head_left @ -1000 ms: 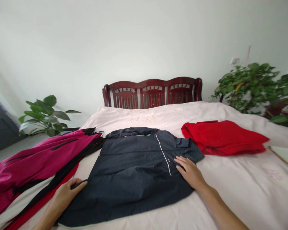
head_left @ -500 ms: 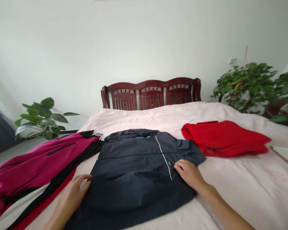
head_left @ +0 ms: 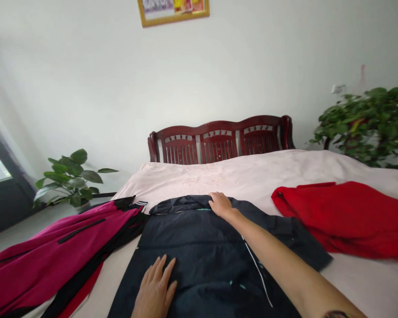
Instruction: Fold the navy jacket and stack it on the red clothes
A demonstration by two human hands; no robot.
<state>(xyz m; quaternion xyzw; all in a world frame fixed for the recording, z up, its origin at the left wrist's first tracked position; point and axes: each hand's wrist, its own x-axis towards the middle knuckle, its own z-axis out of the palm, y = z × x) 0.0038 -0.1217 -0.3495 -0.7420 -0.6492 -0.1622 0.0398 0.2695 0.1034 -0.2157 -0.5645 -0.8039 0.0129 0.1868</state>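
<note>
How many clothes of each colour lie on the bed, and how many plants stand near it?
dark blue jacket: 1
magenta jacket: 1
red garment: 1
plants: 2, one on each side
Total: 5
The black and red cloth under the magenta jacket may be a further piece; I cannot tell.

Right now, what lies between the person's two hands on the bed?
Only the fabric of the dark jacket: the left hand lies flat on its lower part, the right hand rests at its collar. The head view shows this.
</note>
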